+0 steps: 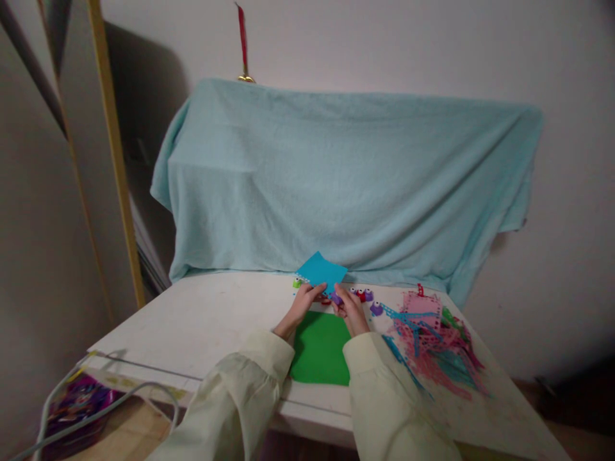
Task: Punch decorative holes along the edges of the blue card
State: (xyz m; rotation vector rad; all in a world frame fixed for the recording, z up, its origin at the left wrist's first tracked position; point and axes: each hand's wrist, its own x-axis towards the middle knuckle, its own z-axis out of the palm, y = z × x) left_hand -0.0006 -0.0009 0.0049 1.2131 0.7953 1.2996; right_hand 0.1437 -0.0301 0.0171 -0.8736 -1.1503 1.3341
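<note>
blue paper square (321, 269) at frame centre above the bench (202, 320), left hand (302, 303) pinching its lower-left edge, right hand (350, 310) clenched on a purple punch (337, 298) at its lower-right edge.

Matt blue paper square (321, 269), a flat matt green sheet (321, 349), glossy little plastic punches (376, 308), a fuzzy terry towel (336, 186), and a scuffed white tabletop (192, 320).
</note>
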